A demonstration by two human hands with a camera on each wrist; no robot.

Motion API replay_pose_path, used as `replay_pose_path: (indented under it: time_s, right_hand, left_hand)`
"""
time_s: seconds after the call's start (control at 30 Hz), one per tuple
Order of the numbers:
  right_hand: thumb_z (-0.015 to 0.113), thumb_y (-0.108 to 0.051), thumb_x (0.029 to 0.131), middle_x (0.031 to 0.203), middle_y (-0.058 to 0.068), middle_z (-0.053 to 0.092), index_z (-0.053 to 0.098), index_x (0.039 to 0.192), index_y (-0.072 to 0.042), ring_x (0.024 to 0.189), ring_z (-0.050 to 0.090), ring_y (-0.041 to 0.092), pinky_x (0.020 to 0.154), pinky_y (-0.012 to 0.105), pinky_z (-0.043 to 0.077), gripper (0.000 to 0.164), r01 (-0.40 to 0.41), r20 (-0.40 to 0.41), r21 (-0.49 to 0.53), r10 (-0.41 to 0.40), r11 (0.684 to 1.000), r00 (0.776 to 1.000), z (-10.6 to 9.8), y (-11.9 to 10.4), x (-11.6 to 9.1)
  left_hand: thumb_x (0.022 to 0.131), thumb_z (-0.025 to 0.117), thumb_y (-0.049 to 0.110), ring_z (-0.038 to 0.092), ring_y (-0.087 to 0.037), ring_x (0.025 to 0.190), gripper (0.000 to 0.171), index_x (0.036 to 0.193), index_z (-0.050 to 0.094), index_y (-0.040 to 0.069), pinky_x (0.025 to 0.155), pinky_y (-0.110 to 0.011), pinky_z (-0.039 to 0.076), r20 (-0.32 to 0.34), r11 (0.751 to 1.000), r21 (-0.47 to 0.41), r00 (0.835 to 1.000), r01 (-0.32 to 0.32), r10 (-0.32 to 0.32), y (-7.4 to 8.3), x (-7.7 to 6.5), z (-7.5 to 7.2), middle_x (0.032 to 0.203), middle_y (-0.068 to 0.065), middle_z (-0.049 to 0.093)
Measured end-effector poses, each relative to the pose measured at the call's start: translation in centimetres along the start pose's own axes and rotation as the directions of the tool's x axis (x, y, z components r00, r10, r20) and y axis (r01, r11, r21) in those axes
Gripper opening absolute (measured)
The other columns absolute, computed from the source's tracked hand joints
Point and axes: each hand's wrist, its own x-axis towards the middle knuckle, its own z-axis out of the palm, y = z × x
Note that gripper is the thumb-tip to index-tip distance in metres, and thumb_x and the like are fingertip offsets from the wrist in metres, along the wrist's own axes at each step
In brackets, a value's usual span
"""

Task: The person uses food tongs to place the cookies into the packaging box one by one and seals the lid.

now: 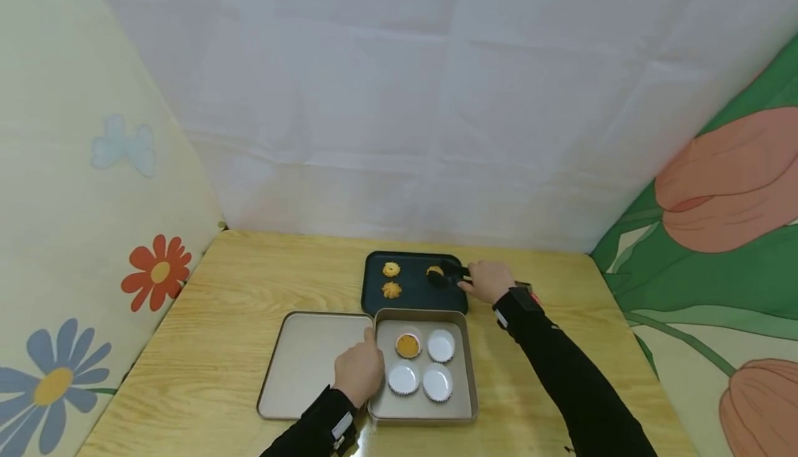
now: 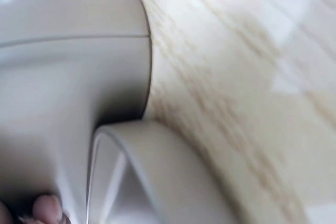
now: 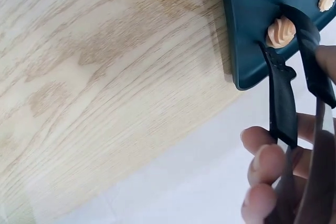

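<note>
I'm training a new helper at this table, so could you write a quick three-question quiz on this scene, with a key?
1. Count: how many cookies show on the dark tray?
2. True or false: all four white cups in the tin are empty.
3. Short answer: which hand holds the black tongs?

Key:
1. Three.
2. False; one cup holds something golden-brown.
3. The right hand.
</note>
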Motion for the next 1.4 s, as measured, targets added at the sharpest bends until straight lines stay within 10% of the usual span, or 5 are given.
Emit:
replay_pose_path:
  time_s: [0.87,1.2,1.4]
  right_hand:
    - [0.060,-0.036,0.086,0.064,0.006,0.054,0.060,0.081,-0.006,0.055,0.054,0.021,0.054,0.035,0.044,0.030,0.021,-0.009,0.086,-0.020,0.996,1.000,0.3,-0.7,-0.7]
    - [0.064,-0.036,0.083,0.059,0.001,0.047,0.058,0.085,-0.007,0.048,0.043,0.014,0.047,0.030,0.034,0.030,0.072,-0.260,0.158,-0.029,0.985,0.965,-2.6,-0.4,-6.9]
    - [0.066,-0.044,0.079,0.059,-0.001,0.050,0.061,0.086,-0.011,0.043,0.038,0.009,0.042,0.026,0.032,0.034,0.126,-0.209,-0.044,-0.133,0.991,0.969,-2.6,-1.9,-11.3]
  left_hand:
    - [0.088,0.049,0.016,0.054,-0.026,0.050,0.039,0.122,0.047,-0.003,0.043,-0.040,0.039,0.052,1.000,0.009,0.999,-0.005,0.004,0.4,-0.5,0.5,0.059,-0.011,0.054]
    - [0.088,0.047,0.016,0.054,-0.028,0.050,0.036,0.119,0.047,-0.003,0.042,-0.040,0.039,0.032,1.000,0.024,0.999,-0.014,0.013,0.1,0.1,0.7,0.059,-0.012,0.053]
    - [0.089,0.045,0.016,0.055,-0.029,0.052,0.034,0.118,0.045,-0.002,0.043,-0.042,0.040,0.031,1.000,0.006,1.000,-0.004,0.003,-0.3,0.5,0.2,0.061,-0.014,0.055]
